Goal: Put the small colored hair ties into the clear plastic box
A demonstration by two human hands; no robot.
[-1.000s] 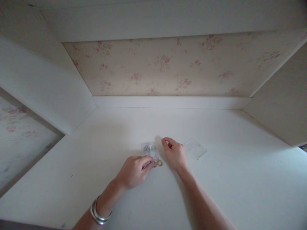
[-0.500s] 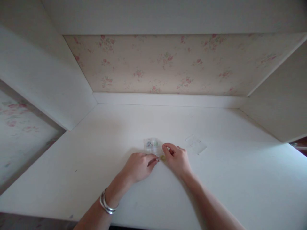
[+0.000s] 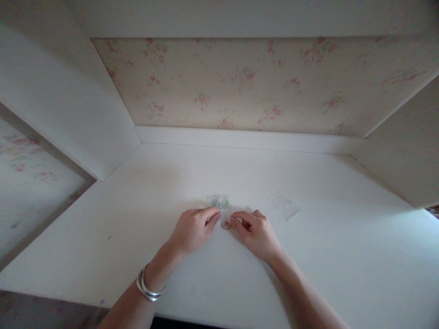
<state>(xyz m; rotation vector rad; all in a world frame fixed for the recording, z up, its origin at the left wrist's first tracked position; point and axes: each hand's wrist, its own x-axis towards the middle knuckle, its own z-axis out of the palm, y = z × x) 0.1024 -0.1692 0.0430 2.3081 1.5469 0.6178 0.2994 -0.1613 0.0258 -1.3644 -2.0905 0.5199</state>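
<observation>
A small clear plastic box (image 3: 219, 198) with small round greenish and dark items in it lies on the white tabletop in front of my hands. My left hand (image 3: 195, 229) is closed in a pinch at the box's near left side; what its fingertips hold, if anything, is too small to make out. Between the two hands is a small reddish ring (image 3: 225, 225). My right hand (image 3: 256, 234) is also pinched, its fingertips just right of the ring, and I cannot make out what is in them. A silver bangle (image 3: 150, 287) circles my left wrist.
To the right of my hands lies a flat clear plastic lid-like piece (image 3: 284, 206). The white tabletop (image 3: 154, 183) meets a low back ledge (image 3: 240, 138) and white side panels. Floral wallpaper (image 3: 222, 87) covers the wall behind. A tiny dark mark (image 3: 109, 237) shows at the left.
My left hand has moved slightly up and left from the reddish ring, which now shows uncovered between the hands. My right fingertips are slightly lower, beside the ring. The whole view has shifted a little.
</observation>
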